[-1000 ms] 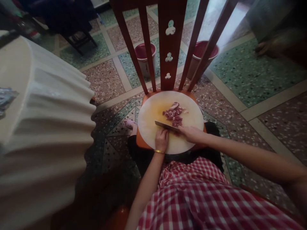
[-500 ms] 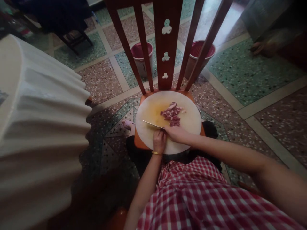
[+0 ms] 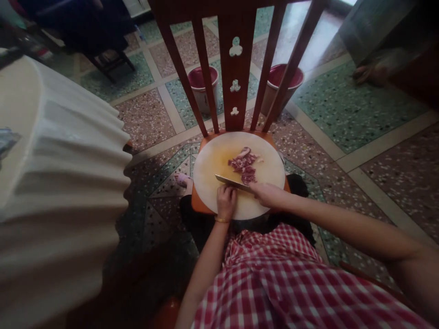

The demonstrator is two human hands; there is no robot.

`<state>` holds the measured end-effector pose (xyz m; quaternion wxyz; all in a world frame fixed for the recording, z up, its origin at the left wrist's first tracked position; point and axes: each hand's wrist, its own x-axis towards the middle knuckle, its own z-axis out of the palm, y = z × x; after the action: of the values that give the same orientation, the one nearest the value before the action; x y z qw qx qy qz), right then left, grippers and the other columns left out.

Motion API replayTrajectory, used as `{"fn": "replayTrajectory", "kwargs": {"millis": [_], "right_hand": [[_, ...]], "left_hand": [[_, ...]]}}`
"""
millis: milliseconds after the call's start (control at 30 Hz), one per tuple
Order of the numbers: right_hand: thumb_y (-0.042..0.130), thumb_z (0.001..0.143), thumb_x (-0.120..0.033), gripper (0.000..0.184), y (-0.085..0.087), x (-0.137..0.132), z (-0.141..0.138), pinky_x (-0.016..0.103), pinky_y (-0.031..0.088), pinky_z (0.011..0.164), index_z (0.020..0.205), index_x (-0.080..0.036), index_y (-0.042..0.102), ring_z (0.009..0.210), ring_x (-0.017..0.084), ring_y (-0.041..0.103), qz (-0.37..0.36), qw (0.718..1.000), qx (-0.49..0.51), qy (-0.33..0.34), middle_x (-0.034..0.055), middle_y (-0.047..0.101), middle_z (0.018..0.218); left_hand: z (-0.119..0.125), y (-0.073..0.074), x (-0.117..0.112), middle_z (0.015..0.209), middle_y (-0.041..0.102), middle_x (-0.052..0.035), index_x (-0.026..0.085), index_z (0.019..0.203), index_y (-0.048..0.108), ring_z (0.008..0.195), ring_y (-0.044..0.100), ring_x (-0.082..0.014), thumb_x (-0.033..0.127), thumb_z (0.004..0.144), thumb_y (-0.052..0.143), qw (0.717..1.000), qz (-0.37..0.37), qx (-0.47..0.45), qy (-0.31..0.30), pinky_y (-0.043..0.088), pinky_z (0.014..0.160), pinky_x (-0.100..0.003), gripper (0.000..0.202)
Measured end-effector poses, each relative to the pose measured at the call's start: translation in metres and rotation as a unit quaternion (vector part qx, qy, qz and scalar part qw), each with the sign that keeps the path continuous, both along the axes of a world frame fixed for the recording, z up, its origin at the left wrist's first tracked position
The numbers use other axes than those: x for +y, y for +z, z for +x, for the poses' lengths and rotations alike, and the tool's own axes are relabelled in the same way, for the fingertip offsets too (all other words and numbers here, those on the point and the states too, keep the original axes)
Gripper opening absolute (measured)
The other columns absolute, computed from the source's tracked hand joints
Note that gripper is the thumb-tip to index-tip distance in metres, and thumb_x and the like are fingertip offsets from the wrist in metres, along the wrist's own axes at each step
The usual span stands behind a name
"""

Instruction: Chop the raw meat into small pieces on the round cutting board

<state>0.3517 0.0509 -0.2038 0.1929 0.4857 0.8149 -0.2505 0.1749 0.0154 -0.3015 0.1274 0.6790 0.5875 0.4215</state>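
My right hand (image 3: 266, 193) is closed round the handle of a knife (image 3: 233, 183), whose blade points left across a round white cutting board (image 3: 206, 160). Just below the blade, my left hand (image 3: 226, 201) presses down on the board with its fingers curled together. Whatever lies under those fingers is hidden. Beyond the blade sits a small heap of sliced red meat (image 3: 246, 164), a little right of the board's middle. A yellowish stain marks the board left of the meat.
The board rests on the seat of a wooden chair (image 3: 236, 64) with a slatted back. Behind it, two bins (image 3: 205, 93) (image 3: 279, 91) stand on the tiled floor. A table with a pale cloth (image 3: 75, 151) is at the left. Another person's hand (image 3: 370, 74) shows at upper right.
My right hand has drawn the knife to the right and slightly nearer me, and more of the blade's side shows. My left hand stays almost in place.
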Motion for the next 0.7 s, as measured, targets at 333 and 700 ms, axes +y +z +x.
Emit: {"fn": "replayTrajectory", "kwargs": {"millis": [333,700], "right_hand": [[0.034,0.082,-0.026,0.031,-0.017,0.027,-0.064,0.020,0.040,0.074,0.110,-0.013,0.042,0.086,0.013,0.056,-0.006,1.000,0.029,0.004,0.0104,0.056,0.096],[0.033,0.081,-0.022,0.041,-0.006,0.011,-0.010,0.017,0.036,0.073,0.121,-0.012,0.036,0.087,0.012,0.055,0.009,1.000,0.007,-0.021,0.0105,0.056,0.099]], "left_hand": [[-0.001,-0.006,0.001,0.079,0.058,-0.0078,0.015,0.080,0.059,0.079,0.052,-0.0176,0.017,0.082,0.048,0.999,0.010,0.044,-0.011,0.046,0.072,-0.031,0.012],[-0.007,0.009,-0.012,0.099,0.057,-0.0105,0.015,0.099,0.061,0.096,0.050,-0.0188,0.023,0.083,0.053,1.000,-0.026,0.004,-0.006,0.043,0.086,-0.035,0.020]]}}
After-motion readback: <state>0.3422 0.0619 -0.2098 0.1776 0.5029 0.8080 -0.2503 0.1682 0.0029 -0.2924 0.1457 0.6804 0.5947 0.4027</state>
